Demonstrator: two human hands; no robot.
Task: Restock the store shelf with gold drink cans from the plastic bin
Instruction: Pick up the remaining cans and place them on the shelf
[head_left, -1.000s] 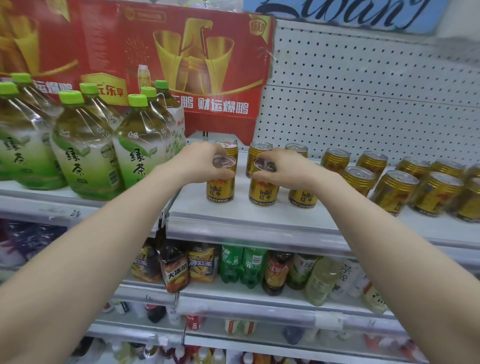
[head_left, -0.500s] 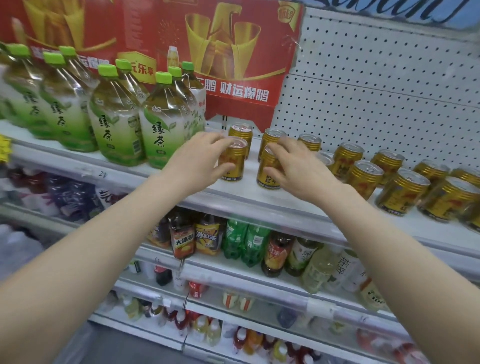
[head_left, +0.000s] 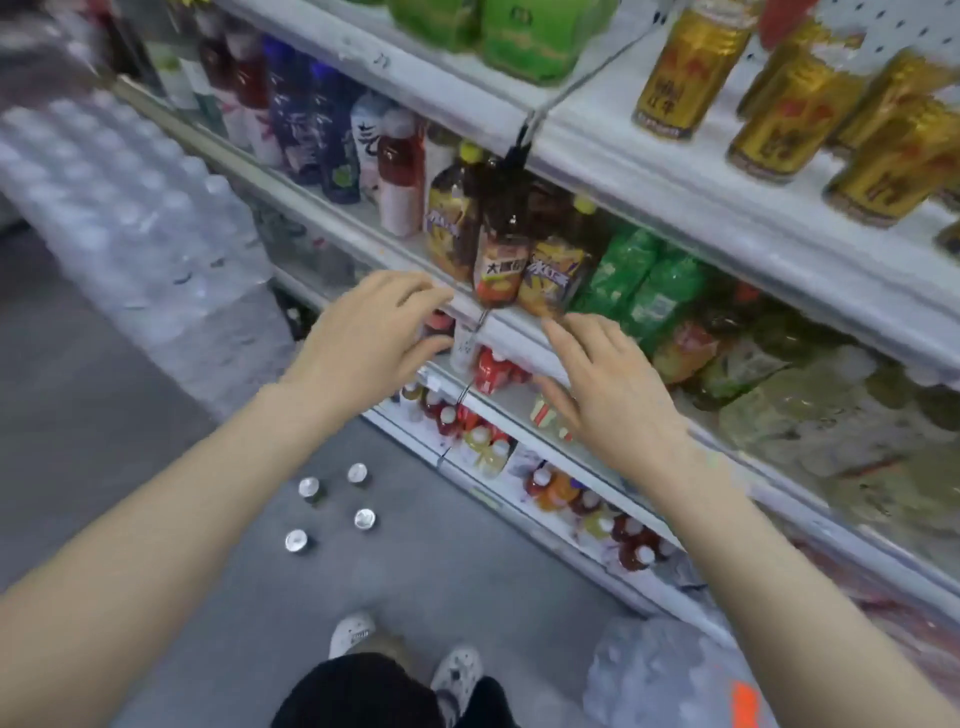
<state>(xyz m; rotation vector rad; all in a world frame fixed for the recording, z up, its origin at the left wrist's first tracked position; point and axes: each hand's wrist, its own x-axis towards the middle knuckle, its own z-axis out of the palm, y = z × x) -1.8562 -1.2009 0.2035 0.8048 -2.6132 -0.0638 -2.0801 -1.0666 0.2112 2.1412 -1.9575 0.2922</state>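
Note:
Several gold drink cans (head_left: 789, 109) stand on the white upper shelf (head_left: 649, 171) at the top right. Four more cans (head_left: 332, 506), seen from above by their silver tops, stand on the grey floor in front of my feet. My left hand (head_left: 374, 343) and my right hand (head_left: 613, 384) hang in the air at mid-height before the lower shelves, fingers spread and relaxed, holding nothing. The plastic bin is not in view.
Lower shelves hold bottled drinks (head_left: 498, 254) in brown, green and red. Wrapped packs of water bottles (head_left: 119, 208) are stacked on the left. A plastic-wrapped pack (head_left: 670, 675) lies on the floor at the bottom right. My shoes (head_left: 405, 649) stand on grey floor.
Both hands let go of the two gold cans on the upper shelf and dropped down, empty. The view swung downward toward the floor and the loose cans there.

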